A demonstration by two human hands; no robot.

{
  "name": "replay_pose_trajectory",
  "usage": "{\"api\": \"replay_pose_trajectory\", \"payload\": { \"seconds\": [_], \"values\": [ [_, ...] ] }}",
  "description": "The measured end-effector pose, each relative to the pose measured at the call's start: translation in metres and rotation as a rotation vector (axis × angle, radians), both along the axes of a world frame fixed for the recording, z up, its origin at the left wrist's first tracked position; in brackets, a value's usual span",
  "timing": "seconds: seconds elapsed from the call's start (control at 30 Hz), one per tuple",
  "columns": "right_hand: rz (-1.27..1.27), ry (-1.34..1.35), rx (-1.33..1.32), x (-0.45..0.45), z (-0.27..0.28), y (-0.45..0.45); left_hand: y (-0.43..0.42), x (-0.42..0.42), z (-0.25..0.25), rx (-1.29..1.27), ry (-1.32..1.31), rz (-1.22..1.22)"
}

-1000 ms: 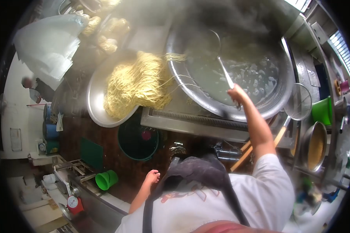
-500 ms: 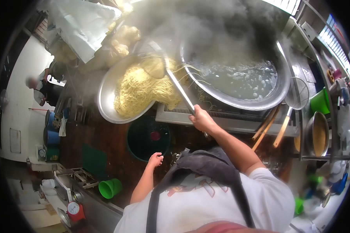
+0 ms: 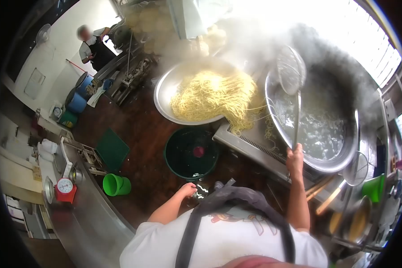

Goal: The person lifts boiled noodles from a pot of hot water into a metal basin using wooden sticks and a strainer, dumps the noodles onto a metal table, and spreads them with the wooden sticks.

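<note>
My right hand [image 3: 295, 160] grips the metal handle of a long-handled strainer [image 3: 291, 73], whose round mesh is raised over the large pot [image 3: 316, 166] of bubbling water. The mesh looks empty through the steam. My left hand [image 3: 187, 190] is held low near my body with its fingers curled, apart from the dark green tub [image 3: 167, 156]. Left of the pot, yellow noodles [image 3: 210, 98] heap in a wide metal bowl [image 3: 162, 91] and spill over its right side. A few strands reach the pot's rim.
A second strainer [image 3: 356, 169] rests right of the pot, near wooden sticks [image 3: 319, 188]. Green buckets [image 3: 116, 184] stand either side of me. A red scale [image 3: 66, 190] sits by the left counter [image 3: 94, 219]. Another person [image 3: 96, 49] stands at the far left; steam hides the back.
The strainer has moved from above the noodles to above the pot, carried right by my right hand. Noodle bowl and pot show more to the right as the view turned left. My left hand stays low.
</note>
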State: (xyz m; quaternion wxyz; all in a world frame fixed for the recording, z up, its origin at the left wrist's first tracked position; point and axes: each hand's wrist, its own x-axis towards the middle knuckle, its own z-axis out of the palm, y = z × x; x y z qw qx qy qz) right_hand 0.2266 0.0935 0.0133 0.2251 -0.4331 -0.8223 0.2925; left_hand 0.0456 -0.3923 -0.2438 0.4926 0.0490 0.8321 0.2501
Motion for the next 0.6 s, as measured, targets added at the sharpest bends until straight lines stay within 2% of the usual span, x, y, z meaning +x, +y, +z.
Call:
{"api": "replay_pose_trajectory", "payload": {
  "seconds": [0.17,0.27,0.3,0.4,0.43,0.53,0.6],
  "values": [
    [-0.220,0.052,-0.163,0.058,-0.008,0.027,0.028,-0.010,-0.009,0.070,-0.011,0.025],
    [-0.301,0.121,-0.129,0.087,-0.033,0.044,0.043,-0.017,-0.004,0.109,0.049,-0.028],
    [-0.287,0.091,-0.110,0.091,-0.018,0.038,0.048,-0.020,-0.002,0.106,0.014,-0.005],
    [-0.225,0.074,0.097,0.114,-0.038,0.049,0.055,-0.021,0.007,0.111,0.012,-0.009],
    [-0.281,0.109,-0.089,0.115,-0.032,0.046,0.057,-0.021,0.011,0.102,0.010,-0.021],
    [-0.337,0.191,-0.263,0.121,-0.036,0.044,0.060,-0.020,0.015,0.088,0.023,-0.047],
    [-0.320,0.216,-0.255,0.126,-0.044,0.045,0.059,-0.016,0.014,0.084,0.017,-0.071]
  ]
}}
